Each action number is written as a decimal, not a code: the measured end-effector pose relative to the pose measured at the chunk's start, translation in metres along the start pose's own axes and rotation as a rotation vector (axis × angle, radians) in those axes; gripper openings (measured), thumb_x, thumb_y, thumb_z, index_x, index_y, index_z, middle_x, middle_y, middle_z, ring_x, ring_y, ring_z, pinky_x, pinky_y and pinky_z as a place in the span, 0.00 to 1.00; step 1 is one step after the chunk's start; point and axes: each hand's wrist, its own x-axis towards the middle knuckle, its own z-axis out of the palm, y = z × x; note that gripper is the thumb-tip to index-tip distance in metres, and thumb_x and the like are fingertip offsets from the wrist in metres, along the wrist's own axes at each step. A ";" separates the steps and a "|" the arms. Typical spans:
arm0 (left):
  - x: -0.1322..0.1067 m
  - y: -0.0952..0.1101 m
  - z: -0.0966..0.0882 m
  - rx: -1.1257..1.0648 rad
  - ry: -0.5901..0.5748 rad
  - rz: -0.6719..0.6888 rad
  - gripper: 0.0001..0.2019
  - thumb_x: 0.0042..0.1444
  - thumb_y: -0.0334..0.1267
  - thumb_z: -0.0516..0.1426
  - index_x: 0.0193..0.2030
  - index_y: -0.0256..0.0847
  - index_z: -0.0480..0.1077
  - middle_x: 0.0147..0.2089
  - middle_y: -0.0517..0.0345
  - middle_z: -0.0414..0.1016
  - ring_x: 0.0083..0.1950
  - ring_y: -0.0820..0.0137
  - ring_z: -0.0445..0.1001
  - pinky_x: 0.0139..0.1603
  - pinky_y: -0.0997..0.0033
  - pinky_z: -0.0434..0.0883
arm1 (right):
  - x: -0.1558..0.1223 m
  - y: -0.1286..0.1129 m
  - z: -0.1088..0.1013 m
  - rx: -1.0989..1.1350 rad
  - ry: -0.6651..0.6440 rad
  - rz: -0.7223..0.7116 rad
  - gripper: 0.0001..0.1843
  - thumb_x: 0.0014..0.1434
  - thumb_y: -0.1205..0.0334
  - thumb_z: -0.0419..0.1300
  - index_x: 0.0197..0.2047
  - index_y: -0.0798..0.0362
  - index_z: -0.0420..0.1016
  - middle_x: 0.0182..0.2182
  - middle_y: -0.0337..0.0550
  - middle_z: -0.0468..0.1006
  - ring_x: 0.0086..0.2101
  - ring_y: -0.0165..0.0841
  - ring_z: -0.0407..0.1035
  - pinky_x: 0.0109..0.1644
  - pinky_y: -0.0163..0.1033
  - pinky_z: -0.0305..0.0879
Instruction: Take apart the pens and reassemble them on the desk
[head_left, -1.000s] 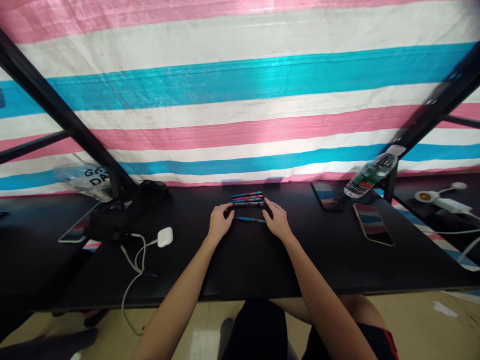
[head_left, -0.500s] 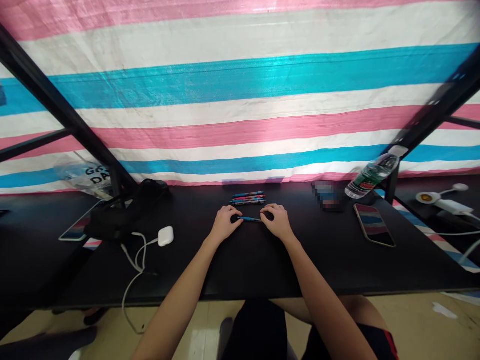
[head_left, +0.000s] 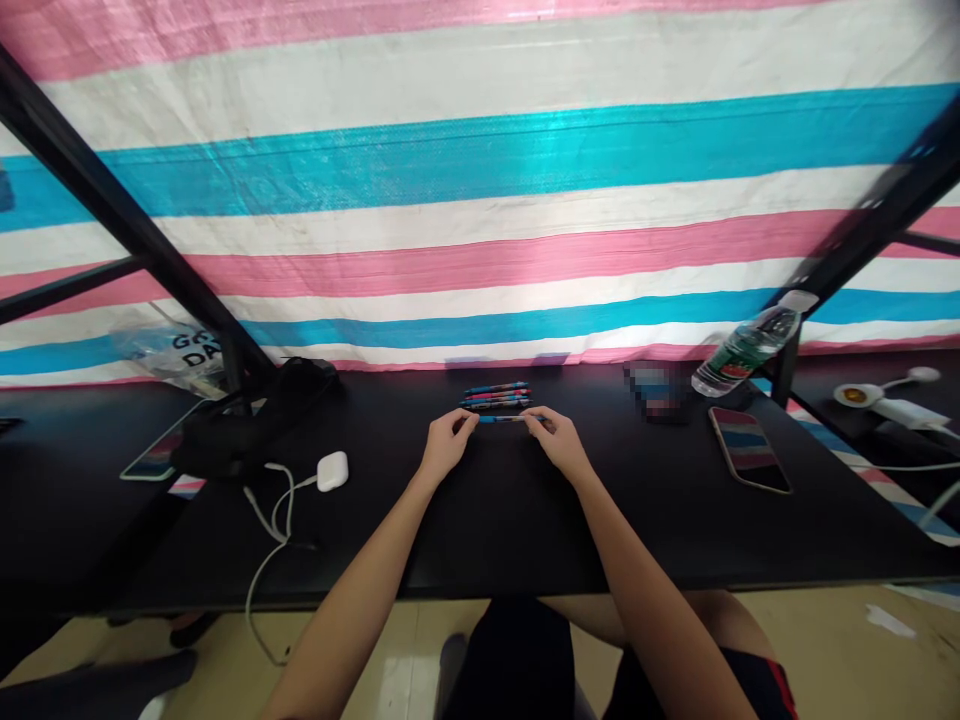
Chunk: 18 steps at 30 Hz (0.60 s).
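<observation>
A blue pen [head_left: 502,419] lies level between my two hands, just above the black table [head_left: 480,520]. My left hand [head_left: 444,448] pinches its left end and my right hand [head_left: 556,445] pinches its right end. Right behind the held pen, three more pens [head_left: 496,396] lie in a neat row, blue and pink ones side by side, near the table's back edge.
A black bag [head_left: 247,420], a tablet [head_left: 154,458] and a white charger [head_left: 331,471] with cable sit at the left. A phone [head_left: 748,449], a second blurred phone [head_left: 654,392] and a leaning water bottle [head_left: 742,352] are at the right. A striped tarp [head_left: 480,200] hangs behind.
Both hands closed on the ends of the lone blue pen, lifted it off the table and carried it back toward the row of pens.
</observation>
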 end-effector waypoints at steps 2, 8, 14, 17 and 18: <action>-0.001 0.002 0.000 0.002 -0.007 0.000 0.16 0.57 0.47 0.54 0.25 0.39 0.71 0.24 0.61 0.69 0.27 0.71 0.65 0.31 0.73 0.59 | 0.001 0.000 0.000 0.110 -0.021 0.044 0.13 0.54 0.50 0.60 0.35 0.50 0.78 0.22 0.39 0.73 0.27 0.34 0.67 0.34 0.41 0.63; -0.002 0.007 -0.003 0.082 -0.013 0.026 0.20 0.59 0.50 0.50 0.21 0.39 0.64 0.19 0.64 0.58 0.23 0.73 0.59 0.29 0.73 0.55 | 0.003 0.004 0.000 0.227 -0.052 0.055 0.16 0.52 0.47 0.62 0.34 0.51 0.78 0.23 0.40 0.75 0.27 0.33 0.68 0.35 0.41 0.66; -0.002 0.007 -0.003 0.121 -0.023 0.042 0.21 0.61 0.49 0.48 0.20 0.40 0.59 0.19 0.64 0.56 0.24 0.74 0.58 0.28 0.72 0.54 | 0.002 0.005 -0.001 0.208 -0.065 0.028 0.16 0.54 0.47 0.61 0.36 0.50 0.78 0.24 0.41 0.77 0.28 0.33 0.70 0.36 0.41 0.67; -0.002 0.005 -0.003 0.097 -0.031 0.016 0.23 0.61 0.51 0.46 0.19 0.39 0.57 0.19 0.64 0.55 0.24 0.74 0.57 0.28 0.73 0.53 | 0.001 0.004 -0.001 0.206 -0.078 0.029 0.15 0.54 0.48 0.62 0.37 0.51 0.78 0.26 0.41 0.78 0.30 0.34 0.71 0.38 0.41 0.68; -0.002 0.005 -0.003 0.087 -0.027 0.002 0.24 0.62 0.51 0.45 0.18 0.39 0.56 0.19 0.64 0.55 0.23 0.74 0.56 0.28 0.73 0.53 | 0.001 0.004 0.000 0.209 -0.087 0.031 0.15 0.54 0.49 0.62 0.37 0.51 0.79 0.26 0.42 0.78 0.30 0.34 0.72 0.39 0.41 0.68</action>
